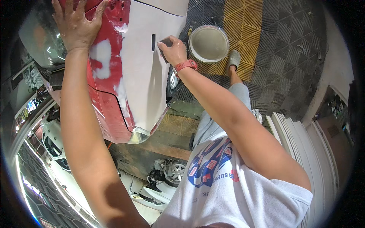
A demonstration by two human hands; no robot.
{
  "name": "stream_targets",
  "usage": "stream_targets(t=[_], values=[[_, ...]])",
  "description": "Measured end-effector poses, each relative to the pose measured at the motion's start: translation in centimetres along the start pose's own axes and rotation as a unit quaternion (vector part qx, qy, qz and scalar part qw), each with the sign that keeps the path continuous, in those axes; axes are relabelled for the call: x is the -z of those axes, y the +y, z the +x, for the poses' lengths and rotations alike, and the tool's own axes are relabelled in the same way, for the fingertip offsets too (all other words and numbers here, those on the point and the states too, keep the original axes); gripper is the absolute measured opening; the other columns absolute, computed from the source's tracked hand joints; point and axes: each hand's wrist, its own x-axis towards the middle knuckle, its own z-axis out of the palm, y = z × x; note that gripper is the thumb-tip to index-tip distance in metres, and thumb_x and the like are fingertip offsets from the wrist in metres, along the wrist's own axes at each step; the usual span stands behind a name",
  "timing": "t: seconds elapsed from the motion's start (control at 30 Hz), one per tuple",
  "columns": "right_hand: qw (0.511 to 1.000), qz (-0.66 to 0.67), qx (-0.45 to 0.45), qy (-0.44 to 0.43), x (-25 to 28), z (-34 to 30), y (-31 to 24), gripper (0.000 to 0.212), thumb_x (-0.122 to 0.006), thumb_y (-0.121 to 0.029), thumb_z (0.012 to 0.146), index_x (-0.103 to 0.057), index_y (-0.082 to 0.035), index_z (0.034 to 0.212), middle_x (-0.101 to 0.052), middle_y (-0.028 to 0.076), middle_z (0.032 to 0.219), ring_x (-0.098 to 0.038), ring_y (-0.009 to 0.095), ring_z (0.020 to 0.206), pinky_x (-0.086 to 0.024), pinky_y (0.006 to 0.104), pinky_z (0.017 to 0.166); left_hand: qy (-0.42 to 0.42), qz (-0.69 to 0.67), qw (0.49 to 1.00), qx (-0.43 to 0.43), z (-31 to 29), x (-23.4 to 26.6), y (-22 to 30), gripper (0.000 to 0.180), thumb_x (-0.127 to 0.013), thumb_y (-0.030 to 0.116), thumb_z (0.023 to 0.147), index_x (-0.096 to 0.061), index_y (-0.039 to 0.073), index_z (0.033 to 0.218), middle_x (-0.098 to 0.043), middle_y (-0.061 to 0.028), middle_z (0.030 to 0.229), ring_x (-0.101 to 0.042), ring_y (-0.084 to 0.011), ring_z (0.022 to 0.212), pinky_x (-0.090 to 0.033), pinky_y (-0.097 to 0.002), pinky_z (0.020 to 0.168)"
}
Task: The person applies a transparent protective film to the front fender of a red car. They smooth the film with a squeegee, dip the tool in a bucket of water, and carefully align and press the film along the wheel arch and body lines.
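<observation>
A red car (104, 97) with a broad whitish-grey coated panel (138, 72) and pale filler patches (102, 57) fills the upper left. My left hand (78, 26) rests on its red upper part, fingers spread and stretched out, holding nothing. Against the side of the coated panel, close to a small dark slot (153, 42), my right hand (175, 51) is closed on a dark sanding block (164, 42). Fingers and palm hide much of the block. A red watch (185, 66) circles my right wrist.
A round bucket (208, 43) of cloudy grey liquid stands right of the car's wheel (173, 81), near my shod foot (234, 59). Grey and yellow grid tiles (243, 22) cover the floor. Pale panels (300, 148) lean at right; a loose wheel (175, 172) lies behind me.
</observation>
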Motion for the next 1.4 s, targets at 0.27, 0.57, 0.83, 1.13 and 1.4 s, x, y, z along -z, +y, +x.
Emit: stream_targets(t=[0.27, 0.57, 0.83, 1.13, 1.4], values=[[0.980, -0.103, 0.078, 0.148, -3.8, 1.5, -0.9, 0.032, -0.080, -0.030, 0.086, -0.070, -0.003, 0.102, -0.075, 0.026, 0.088, -0.075, 0.045, 0.088, -0.059, 0.0507, 0.081, -0.010, -0.045, 0.999, 0.018, 0.4, 0.4, -0.2, 0.072, -0.085, 0.025, 0.083, -0.059, 0.029, 0.150, -0.032, 0.0012, 0.175, -0.019, -0.0344, 0.164, -0.023, -0.0530, 0.133], [0.965, -0.122, 0.148, 0.177, -4.6, 2.3, -0.4, 0.028, -0.080, -0.023, 0.086, -0.068, -0.001, 0.096, -0.074, 0.026, 0.086, -0.073, 0.047, 0.083, -0.059, 0.0537, 0.076, 0.028, -0.035, 0.998, 0.039, 0.1, 0.2, 0.8, 0.067, -0.082, 0.027, 0.087, -0.059, 0.028, 0.150, -0.026, 0.0033, 0.177, -0.015, -0.0328, 0.165, -0.020, -0.0533, 0.134], [0.974, -0.101, 0.119, 0.164, -4.1, 2.3, -0.9, 0.030, -0.082, -0.026, 0.085, -0.069, 0.000, 0.093, -0.074, 0.026, 0.085, -0.074, 0.045, 0.084, -0.059, 0.0506, 0.078, 0.019, -0.065, 0.998, 0.017, -0.1, 0.1, -0.1, 0.065, -0.084, 0.027, 0.086, -0.061, 0.025, 0.147, -0.026, 0.0036, 0.177, -0.013, -0.0325, 0.166, -0.020, -0.0598, 0.132], [0.999, 0.022, -0.023, -0.019, 1.2, 1.1, -0.3, 0.042, -0.083, -0.033, 0.082, -0.074, 0.004, 0.100, -0.078, 0.019, 0.092, -0.079, 0.031, 0.085, -0.062, 0.0412, 0.081, 0.026, -0.056, 0.998, 0.022, -0.2, -0.4, -0.4, 0.064, -0.086, 0.029, 0.084, -0.063, 0.022, 0.144, -0.027, 0.0029, 0.177, -0.015, -0.0338, 0.165, -0.023, -0.0607, 0.131], [0.968, -0.213, 0.132, 0.017, -1.3, 2.5, -1.3, 0.038, -0.076, -0.030, 0.083, -0.074, -0.001, 0.107, -0.078, 0.021, 0.097, -0.077, 0.039, 0.089, -0.062, 0.0436, 0.081, 0.058, -0.044, 0.997, 0.026, -0.2, -0.9, 0.4, 0.063, -0.086, 0.032, 0.085, -0.064, 0.022, 0.143, -0.027, 0.0037, 0.177, -0.016, -0.0336, 0.165, -0.025, -0.0608, 0.130]])
